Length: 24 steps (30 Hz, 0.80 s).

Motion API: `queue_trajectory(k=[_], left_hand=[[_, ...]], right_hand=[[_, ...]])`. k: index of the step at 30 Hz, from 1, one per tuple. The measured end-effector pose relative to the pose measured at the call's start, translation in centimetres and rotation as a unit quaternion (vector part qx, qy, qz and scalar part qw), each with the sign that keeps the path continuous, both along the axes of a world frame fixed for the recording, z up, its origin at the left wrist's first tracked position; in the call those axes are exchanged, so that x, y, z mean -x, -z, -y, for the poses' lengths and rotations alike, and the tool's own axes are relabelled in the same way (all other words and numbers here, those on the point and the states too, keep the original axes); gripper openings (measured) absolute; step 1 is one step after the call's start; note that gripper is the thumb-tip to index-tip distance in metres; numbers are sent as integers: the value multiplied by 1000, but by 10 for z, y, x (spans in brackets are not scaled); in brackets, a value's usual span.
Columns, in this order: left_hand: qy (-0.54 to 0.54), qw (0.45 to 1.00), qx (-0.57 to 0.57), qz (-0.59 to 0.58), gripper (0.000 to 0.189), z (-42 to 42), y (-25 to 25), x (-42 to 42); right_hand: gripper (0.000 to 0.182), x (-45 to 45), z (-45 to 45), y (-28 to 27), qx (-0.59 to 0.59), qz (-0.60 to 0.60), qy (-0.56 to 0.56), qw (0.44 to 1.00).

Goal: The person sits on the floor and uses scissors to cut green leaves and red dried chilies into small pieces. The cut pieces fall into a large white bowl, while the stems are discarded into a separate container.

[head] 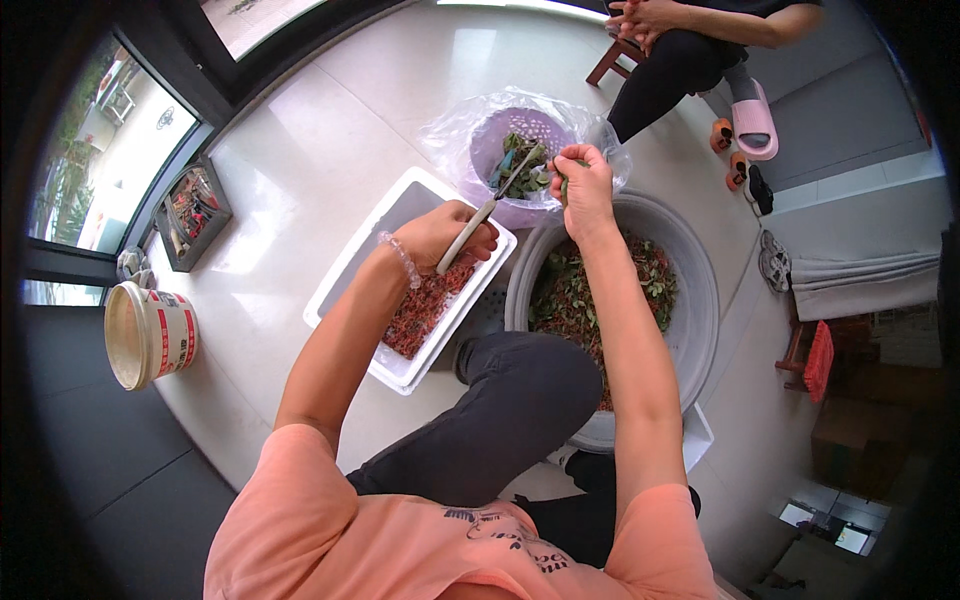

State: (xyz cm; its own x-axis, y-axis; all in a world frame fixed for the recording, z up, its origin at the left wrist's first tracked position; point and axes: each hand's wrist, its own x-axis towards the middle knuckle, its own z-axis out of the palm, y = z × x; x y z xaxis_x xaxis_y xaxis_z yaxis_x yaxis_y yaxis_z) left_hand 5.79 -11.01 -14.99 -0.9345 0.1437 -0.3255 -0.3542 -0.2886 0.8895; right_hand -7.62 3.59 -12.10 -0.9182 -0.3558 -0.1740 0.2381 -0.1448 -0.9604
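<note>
My left hand (448,234), with a beaded bracelet at the wrist, grips scissors (480,216) with pale handles. Their blades point up and to the right, over a purple perforated basket (486,159) lined with a clear plastic bag (450,133). Green leaves (517,182) and a scrap of blue lie inside that basket. Between the fingers of my right hand (589,187) is a small green leafy piece (568,180), partly hidden by the fingers. Below my left hand, a white foam box (337,289) holds reddish clippings (424,315). Leafy stems (652,277) fill part of a large grey tub (694,300) beneath my right forearm.
A seated person (675,64) with clasped hands is at the upper right, beyond the basket. Pink slides (752,120) and other shoes (759,191) are on that side. Leftward stand a plastic bucket (176,334) and a tool crate (191,214) beside the glass door.
</note>
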Motion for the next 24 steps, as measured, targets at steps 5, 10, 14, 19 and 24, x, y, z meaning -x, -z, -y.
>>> queue_trajectory(k=[5, 10, 14, 19, 24], left_hand=[[-9, 996, -39, 84, 25, -2, 9, 29], [-8, 986, -102, 130, 21, -5, 14, 51], [-35, 981, -117, 149, 23, -4, 11, 53], [-44, 997, -41, 50, 28, -11, -19, 45], [-33, 994, 89, -62, 30, -41, -80, 37]], right_hand=[[12, 18, 10, 33, -111, -57, 3, 992], [9, 31, 14, 59, -190, -53, 33, 980], [14, 23, -14, 49, -18, 92, 21, 995], [35, 3, -120, -1, 194, 223, -22, 955], [47, -51, -259, -59, 157, 148, 38, 976]])
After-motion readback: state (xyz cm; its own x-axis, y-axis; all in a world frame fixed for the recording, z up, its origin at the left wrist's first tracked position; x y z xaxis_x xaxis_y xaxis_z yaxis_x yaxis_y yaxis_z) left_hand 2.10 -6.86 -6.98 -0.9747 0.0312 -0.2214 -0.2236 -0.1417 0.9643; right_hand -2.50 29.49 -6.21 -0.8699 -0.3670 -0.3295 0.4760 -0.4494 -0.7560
